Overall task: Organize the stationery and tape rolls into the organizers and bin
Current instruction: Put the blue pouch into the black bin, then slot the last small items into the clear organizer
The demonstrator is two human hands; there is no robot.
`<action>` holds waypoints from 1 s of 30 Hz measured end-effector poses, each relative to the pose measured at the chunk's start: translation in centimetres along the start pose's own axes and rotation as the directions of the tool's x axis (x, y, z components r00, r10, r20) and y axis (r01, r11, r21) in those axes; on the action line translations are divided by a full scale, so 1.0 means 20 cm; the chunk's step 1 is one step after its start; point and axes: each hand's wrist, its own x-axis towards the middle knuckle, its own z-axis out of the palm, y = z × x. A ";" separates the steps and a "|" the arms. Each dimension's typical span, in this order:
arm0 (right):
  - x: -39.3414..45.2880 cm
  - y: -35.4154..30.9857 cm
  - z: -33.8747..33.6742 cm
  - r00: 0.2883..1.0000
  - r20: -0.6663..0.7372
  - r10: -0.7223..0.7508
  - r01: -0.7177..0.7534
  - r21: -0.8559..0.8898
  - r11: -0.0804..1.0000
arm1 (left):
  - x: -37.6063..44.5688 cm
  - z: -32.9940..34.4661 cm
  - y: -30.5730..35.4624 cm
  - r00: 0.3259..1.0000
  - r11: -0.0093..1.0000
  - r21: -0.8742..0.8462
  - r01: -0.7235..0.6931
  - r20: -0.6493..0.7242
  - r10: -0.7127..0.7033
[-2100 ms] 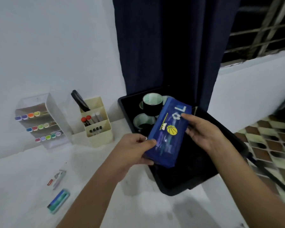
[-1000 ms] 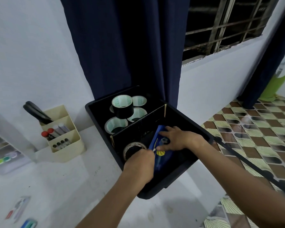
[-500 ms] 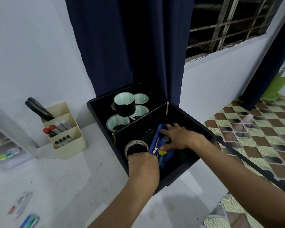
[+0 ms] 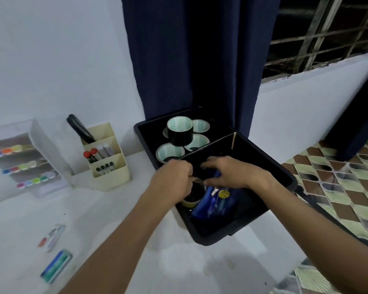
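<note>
Far left, mid-frame: clear tiered organizer (image 4: 28,158) against the wall, three rows of coloured marker caps showing.

Lower left of the frame, on the white table (image 4: 119,225): a small red-tipped item in clear wrap (image 4: 52,236); below it a blue-green eraser pack (image 4: 56,265). The two lie near each other, not touching.

Left of centre: cream pen holder (image 4: 108,160), stepped compartments. Black-handled scissors (image 4: 80,128) stand tilted in the rear one; red-capped and pale markers in the middle; small dark-capped items in the front.

Centre: black bin (image 4: 238,232) at the table's right edge, split by a cardboard divider (image 4: 212,147). Rear compartment: tape rolls (image 4: 180,133), one black roll standing on the others.

Centre, over the front compartment: my left hand (image 4: 171,183), fingers curled, pinching something small and blurred at the fingertips; I cannot tell what it is. Below it, a tape roll with a pale rim (image 4: 191,198) sits in the front compartment, partly hidden by the hand.

Right of that: my right hand (image 4: 232,175), fingers bent down, thumb meeting my left fingertips at the same small item. Whether it actually grasps it, I cannot tell.

Beneath the right hand: blue pencil pouch (image 4: 215,202) with a basketball print, lying inside the front compartment just beside the roll.

Far right: dark curtain (image 4: 191,56) above the bin, barred window (image 4: 323,30), patterned floor tiles (image 4: 336,187).
</note>
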 end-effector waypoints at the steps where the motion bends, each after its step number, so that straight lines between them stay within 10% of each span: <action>1: 0.02 -0.06 -0.02 0.998 -0.030 -0.050 0.051 0.027 0.998 | -0.02 -0.05 -0.05 0.998 0.999 -0.037 -0.012 -0.069 0.010; 6: 0.12 -0.45 -0.08 0.964 -0.097 -0.248 0.251 0.025 0.968 | -0.22 -0.26 -0.43 0.953 0.988 -0.092 0.126 -0.264 -0.146; 13: 0.30 -1.18 0.21 0.835 0.155 -0.528 0.540 -0.049 0.840 | -0.70 -0.29 -1.07 0.784 0.791 0.056 0.609 0.114 -0.611; 30: 0.48 -1.45 0.79 0.823 0.334 -0.460 0.496 -0.029 0.868 | -0.93 -0.06 -1.28 0.741 0.757 0.024 0.653 0.190 -0.645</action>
